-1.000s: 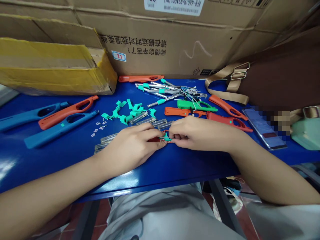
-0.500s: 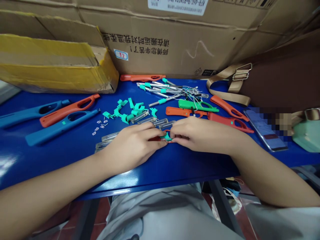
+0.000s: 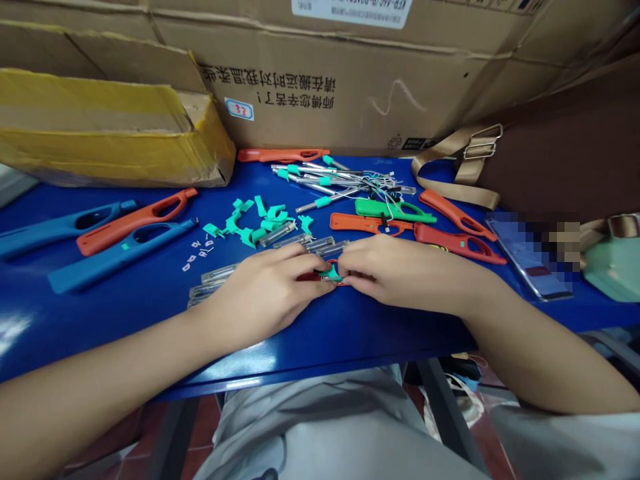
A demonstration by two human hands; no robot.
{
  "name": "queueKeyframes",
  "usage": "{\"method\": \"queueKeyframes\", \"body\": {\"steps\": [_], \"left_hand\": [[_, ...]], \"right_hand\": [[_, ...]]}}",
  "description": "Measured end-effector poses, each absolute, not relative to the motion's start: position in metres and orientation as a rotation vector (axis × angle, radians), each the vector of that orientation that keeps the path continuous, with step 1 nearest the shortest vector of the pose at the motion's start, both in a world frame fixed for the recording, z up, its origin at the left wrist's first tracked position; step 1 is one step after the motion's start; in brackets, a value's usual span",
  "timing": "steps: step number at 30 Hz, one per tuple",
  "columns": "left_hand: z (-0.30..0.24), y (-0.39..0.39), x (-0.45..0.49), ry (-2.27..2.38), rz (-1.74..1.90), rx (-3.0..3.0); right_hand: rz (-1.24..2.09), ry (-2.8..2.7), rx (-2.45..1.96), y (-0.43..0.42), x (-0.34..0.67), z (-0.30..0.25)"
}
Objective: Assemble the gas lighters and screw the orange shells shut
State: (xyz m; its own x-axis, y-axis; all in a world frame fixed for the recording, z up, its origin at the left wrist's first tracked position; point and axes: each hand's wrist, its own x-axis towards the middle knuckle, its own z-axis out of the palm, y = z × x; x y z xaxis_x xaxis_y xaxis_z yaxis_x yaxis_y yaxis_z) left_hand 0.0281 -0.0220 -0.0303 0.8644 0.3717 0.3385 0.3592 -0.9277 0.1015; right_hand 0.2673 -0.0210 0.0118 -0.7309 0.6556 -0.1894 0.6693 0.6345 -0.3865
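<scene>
An orange-red lighter shell [image 3: 342, 283] lies low over the table between my hands, mostly covered by fingers. Set in its opening is a green trigger [image 3: 330, 272]. My left hand [image 3: 270, 287] is closed, thumb and fingers pinching the shell around the trigger. From the other side my right hand [image 3: 405, 272] is closed too, its fingertips pressed together at the shell's right part; whether they grip a small piece is hidden. Just beyond the hands lie clear lighter fuel tanks [image 3: 320, 244], and more clear tanks [image 3: 216, 276] sit beside my left wrist.
Loose green triggers [image 3: 249, 235] and tiny white pieces [image 3: 188, 262] lie left of centre. Metal lighter tubes with wires [image 3: 325, 180] are heaped behind. Blue shells [image 3: 123, 257] lie left, red shells [image 3: 460, 243] right, near a phone [image 3: 530, 260]. Cardboard boxes [image 3: 370, 87] stand behind.
The view has shifted very slightly. Both hands stay at the shell with almost the same grip; the fingers show only tiny movement.
</scene>
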Motion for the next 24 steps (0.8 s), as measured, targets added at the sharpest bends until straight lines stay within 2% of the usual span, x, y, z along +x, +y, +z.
{"method": "queueKeyframes", "body": {"steps": [16,20,24], "left_hand": [[-0.021,-0.019,0.023,0.609,0.608,2.793],[-0.01,-0.009,0.013,0.733,0.768,2.731],[-0.008,0.006,0.005,0.952,0.702,2.793]], "right_hand": [[-0.825,2.824,1.183,-0.018,0.267,0.016],[-0.874,2.822,1.186,-0.017,0.268,0.016],[-0.942,2.856,1.182,-0.016,0.268,0.017]]}}
